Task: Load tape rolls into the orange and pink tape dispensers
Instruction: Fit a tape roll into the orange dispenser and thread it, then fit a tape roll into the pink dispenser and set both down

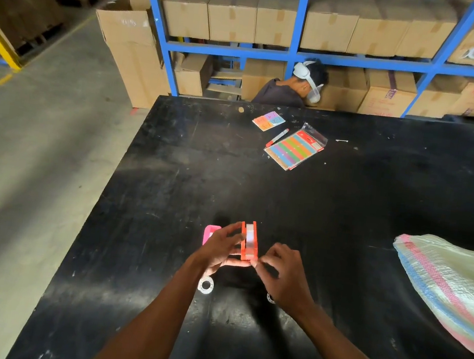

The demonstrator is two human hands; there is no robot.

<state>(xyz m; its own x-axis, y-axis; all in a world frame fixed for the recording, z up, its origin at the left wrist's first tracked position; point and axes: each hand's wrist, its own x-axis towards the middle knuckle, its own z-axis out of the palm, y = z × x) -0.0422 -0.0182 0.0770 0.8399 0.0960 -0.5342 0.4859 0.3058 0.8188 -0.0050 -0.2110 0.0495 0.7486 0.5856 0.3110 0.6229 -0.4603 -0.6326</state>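
Note:
Above the black table [168,185], my left hand [220,248] grips the orange tape dispenser [249,242] by its left side. A clear tape roll [249,235] sits between the dispenser's two walls. My right hand [280,272] pinches at the dispenser's near end, fingers closed on what looks like the tape's end. The pink tape dispenser [210,234] lies on the table just left of my left hand, partly hidden by it. A loose clear tape roll [205,284] lies under my left wrist. Another roll [270,297] peeks out beneath my right hand.
A woven plastic sack [450,291] lies at the table's right edge. Far across the table are a pack of coloured strips [294,149], a red-capped marker [277,137] and a coloured card [268,120]. A person [299,85] sits behind the table. Blue shelving [294,53] holds cardboard boxes.

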